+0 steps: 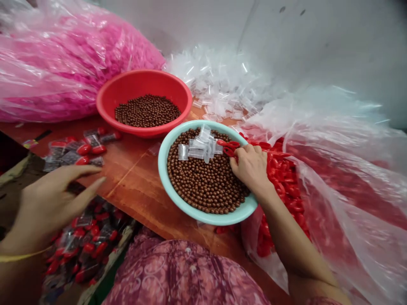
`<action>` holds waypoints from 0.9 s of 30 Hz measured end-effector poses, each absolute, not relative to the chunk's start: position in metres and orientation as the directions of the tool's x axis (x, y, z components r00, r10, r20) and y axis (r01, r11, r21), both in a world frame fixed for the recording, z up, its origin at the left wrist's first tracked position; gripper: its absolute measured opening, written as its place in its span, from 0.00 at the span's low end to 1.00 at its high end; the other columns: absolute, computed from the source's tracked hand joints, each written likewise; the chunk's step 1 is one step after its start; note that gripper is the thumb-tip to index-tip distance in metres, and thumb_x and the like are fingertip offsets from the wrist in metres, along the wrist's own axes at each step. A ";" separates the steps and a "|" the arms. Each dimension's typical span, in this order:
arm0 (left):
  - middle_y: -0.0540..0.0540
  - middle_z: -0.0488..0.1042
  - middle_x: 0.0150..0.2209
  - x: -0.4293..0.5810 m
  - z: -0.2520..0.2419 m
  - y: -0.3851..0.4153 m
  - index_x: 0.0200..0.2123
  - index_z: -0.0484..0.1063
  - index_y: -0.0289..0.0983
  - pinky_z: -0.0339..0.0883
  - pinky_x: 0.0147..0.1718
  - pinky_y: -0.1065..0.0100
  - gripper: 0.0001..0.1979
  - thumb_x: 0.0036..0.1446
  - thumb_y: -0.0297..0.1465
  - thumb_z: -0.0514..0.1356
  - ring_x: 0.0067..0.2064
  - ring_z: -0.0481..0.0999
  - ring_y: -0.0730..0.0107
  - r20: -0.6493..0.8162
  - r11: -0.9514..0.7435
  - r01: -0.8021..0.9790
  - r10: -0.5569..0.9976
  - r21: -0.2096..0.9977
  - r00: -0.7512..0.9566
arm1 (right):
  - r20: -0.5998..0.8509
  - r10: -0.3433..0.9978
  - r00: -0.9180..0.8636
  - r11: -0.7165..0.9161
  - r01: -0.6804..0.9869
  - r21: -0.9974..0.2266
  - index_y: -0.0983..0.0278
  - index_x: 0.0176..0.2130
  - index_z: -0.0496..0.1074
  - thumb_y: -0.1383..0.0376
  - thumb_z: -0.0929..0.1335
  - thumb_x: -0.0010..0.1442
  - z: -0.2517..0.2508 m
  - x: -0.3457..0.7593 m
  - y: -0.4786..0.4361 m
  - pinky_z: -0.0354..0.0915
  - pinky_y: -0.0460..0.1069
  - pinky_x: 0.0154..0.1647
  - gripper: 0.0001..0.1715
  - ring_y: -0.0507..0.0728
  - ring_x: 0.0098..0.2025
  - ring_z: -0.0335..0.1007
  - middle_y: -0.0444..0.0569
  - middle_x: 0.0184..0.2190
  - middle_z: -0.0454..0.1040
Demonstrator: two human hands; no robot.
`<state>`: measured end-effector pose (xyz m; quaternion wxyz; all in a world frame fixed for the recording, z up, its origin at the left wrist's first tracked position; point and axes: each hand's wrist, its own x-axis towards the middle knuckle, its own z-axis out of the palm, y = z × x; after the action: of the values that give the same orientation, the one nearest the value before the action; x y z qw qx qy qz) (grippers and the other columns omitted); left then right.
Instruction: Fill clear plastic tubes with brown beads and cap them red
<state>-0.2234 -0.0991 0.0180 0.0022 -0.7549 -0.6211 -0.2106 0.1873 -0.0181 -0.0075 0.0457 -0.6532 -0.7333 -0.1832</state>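
My right hand [251, 166] rests on the right rim of a teal bowl [165, 178], its fingers closed on a small red plastic piece [229, 147]. The bowl holds many brown chocolate balls [203, 182] with several small clear sachets [199, 147] lying on top. My left hand [55, 199] hovers over the table's left edge with fingers stretched out and holds nothing. Below it is a box of filled packets with red caps [87, 245].
A red bowl [110, 99] of brown balls stands behind the teal one. Filled packets [81, 148] lie on the wooden table [133, 178]. A pink bag [57, 63] is back left, clear sachets [222, 84] back centre, a bag of red pieces [286, 178] right.
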 end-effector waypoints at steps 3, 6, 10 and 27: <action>0.48 0.76 0.36 -0.151 0.040 -0.060 0.38 0.70 0.38 0.65 0.39 0.67 0.08 0.60 0.30 0.52 0.38 0.73 0.67 0.441 -0.591 0.804 0.741 0.070 0.507 | 0.417 0.901 -0.115 0.090 0.993 0.081 0.66 0.32 0.70 0.64 0.63 0.54 -0.011 0.190 -0.026 0.56 0.53 0.37 0.09 0.60 0.34 0.66 0.54 0.29 0.74; 0.43 0.75 0.34 -0.095 0.038 -0.018 0.35 0.72 0.35 0.65 0.35 0.65 0.11 0.60 0.26 0.49 0.38 0.73 0.63 0.209 -0.719 0.690 0.664 -0.087 0.718 | 0.445 0.895 -0.002 0.065 0.990 -0.126 0.65 0.34 0.69 0.64 0.63 0.52 -0.015 0.193 -0.036 0.58 0.51 0.32 0.10 0.57 0.26 0.65 0.49 0.23 0.71; 0.36 0.75 0.35 -0.054 0.028 0.015 0.37 0.71 0.30 0.66 0.33 0.64 0.12 0.58 0.21 0.48 0.41 0.75 0.56 -0.080 -0.668 0.731 0.743 -0.139 0.664 | 0.338 0.935 0.105 0.036 0.922 -0.385 0.64 0.41 0.69 0.61 0.62 0.53 -0.016 0.192 -0.041 0.58 0.48 0.24 0.17 0.53 0.20 0.63 0.47 0.25 0.72; 0.48 0.76 0.29 -0.026 0.031 0.009 0.33 0.74 0.34 0.64 0.31 0.71 0.12 0.45 0.35 0.64 0.31 0.74 0.68 -0.242 -0.390 0.798 0.809 0.460 0.535 | 0.400 0.916 0.040 0.243 0.736 -0.632 0.64 0.38 0.72 0.66 0.63 0.54 -0.018 0.196 -0.035 0.58 0.45 0.23 0.11 0.49 0.20 0.59 0.41 0.20 0.68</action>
<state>-0.0259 0.0091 0.0306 -0.2698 -0.8336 -0.4819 -0.0108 0.1960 -0.0353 -0.0180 0.3935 -0.6044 -0.6832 0.1141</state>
